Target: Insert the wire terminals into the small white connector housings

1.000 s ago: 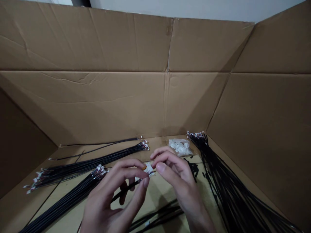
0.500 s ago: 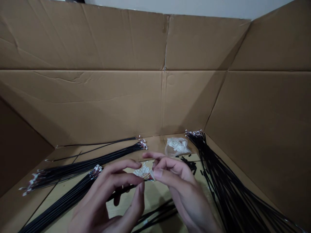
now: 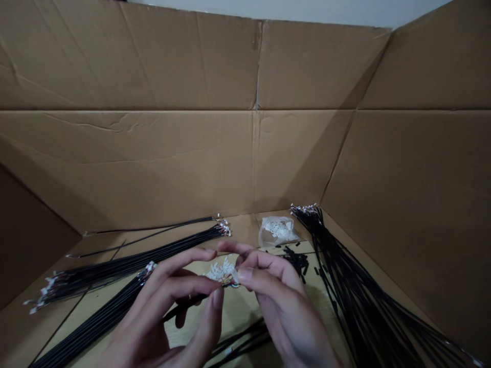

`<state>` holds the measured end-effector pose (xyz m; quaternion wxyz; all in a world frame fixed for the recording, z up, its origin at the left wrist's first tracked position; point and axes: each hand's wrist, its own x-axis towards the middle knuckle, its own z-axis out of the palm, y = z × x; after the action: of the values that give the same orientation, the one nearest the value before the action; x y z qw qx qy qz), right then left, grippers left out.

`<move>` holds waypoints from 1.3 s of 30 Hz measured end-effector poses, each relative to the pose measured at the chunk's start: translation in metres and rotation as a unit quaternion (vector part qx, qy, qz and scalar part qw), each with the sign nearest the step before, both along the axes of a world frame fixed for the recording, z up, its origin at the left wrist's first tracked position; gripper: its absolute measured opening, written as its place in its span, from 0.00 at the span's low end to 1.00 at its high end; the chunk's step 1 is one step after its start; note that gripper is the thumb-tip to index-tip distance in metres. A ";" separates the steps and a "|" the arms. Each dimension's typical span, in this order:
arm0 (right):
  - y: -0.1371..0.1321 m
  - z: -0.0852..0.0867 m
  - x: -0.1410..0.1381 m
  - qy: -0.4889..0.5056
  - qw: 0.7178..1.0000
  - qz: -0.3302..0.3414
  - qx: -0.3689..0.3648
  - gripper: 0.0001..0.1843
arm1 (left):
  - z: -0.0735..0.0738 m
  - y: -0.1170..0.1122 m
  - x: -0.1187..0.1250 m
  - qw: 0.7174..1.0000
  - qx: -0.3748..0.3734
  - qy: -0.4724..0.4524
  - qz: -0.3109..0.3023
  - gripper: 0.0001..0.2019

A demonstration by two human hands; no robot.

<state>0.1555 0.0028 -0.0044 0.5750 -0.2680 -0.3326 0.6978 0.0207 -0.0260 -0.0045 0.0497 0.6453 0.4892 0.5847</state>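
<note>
My left hand (image 3: 172,312) pinches a black cable (image 3: 184,305) between thumb and index finger, close to where thin coloured wires (image 3: 229,280) come out of its end. Facing it, my right hand (image 3: 274,296) is closed with thumb and fingers on a small white connector (image 3: 235,275) at those wires; how far the wires sit in it is too small to tell. Just behind the fingertips lies a pile of small white connectors (image 3: 220,268) on the table. Below the hands, a few black cables (image 3: 245,340) lie on the tabletop, partly hidden by my right hand.
Bundles of black cables (image 3: 95,309) with white-tipped ends lie at the left. Another large bundle (image 3: 353,286) runs down the right side. A clear bag of white connectors (image 3: 278,231) stands at the back, near short black tube pieces (image 3: 297,260). Cardboard walls (image 3: 172,153) enclose the table.
Both hands have shifted slightly left in view along with the whole scene. The thumb and index finger of my left hand have closed together on the cable end.
</note>
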 end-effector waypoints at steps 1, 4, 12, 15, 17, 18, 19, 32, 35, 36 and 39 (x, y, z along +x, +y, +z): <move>0.000 0.000 0.000 0.000 1.000 0.000 0.000 0.06 | 0.000 0.001 0.000 1.000 0.001 -0.004 0.000 0.06; 0.000 0.000 0.000 -0.002 1.000 0.002 0.005 0.07 | -0.002 0.003 -0.002 1.000 0.005 -0.011 0.004 0.06; 0.000 -0.002 -0.002 0.007 1.000 0.002 0.010 0.08 | -0.002 0.001 0.003 0.999 -0.019 -0.040 0.018 0.07; 0.001 -0.002 -0.001 0.002 1.000 0.011 0.007 0.09 | -0.001 0.000 0.003 0.998 -0.027 -0.041 0.030 0.07; 0.001 -0.001 -0.001 -0.007 1.000 0.013 0.010 0.09 | -0.001 0.000 -0.002 1.000 -0.021 -0.011 0.020 0.05; 0.000 -0.001 0.000 -0.012 1.000 0.014 0.013 0.09 | -0.002 0.001 -0.005 1.000 -0.017 0.013 0.012 0.04; 0.000 -0.001 0.000 -0.017 1.000 0.015 0.018 0.09 | -0.003 0.001 -0.008 0.999 -0.013 0.035 0.003 0.04; -0.003 -0.001 0.005 -0.106 0.990 -0.007 0.088 0.06 | -0.001 0.007 -0.014 0.993 0.010 0.119 0.008 0.04; -0.002 0.001 0.006 -0.132 0.985 -0.025 0.107 0.05 | 0.000 0.006 -0.015 0.993 0.010 0.117 0.003 0.04; -0.002 0.001 0.006 -0.141 0.983 -0.032 0.116 0.05 | -0.001 0.006 -0.015 0.994 0.004 0.109 0.004 0.04; 0.002 0.001 0.006 -0.163 0.976 -0.049 0.134 0.06 | -0.002 0.004 -0.014 0.996 -0.029 0.081 -0.005 0.03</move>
<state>0.1618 0.0044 -0.0033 0.5776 -0.3146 -0.4984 0.5648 0.0071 -0.0219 -0.0062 0.0315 0.6912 0.5048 0.5162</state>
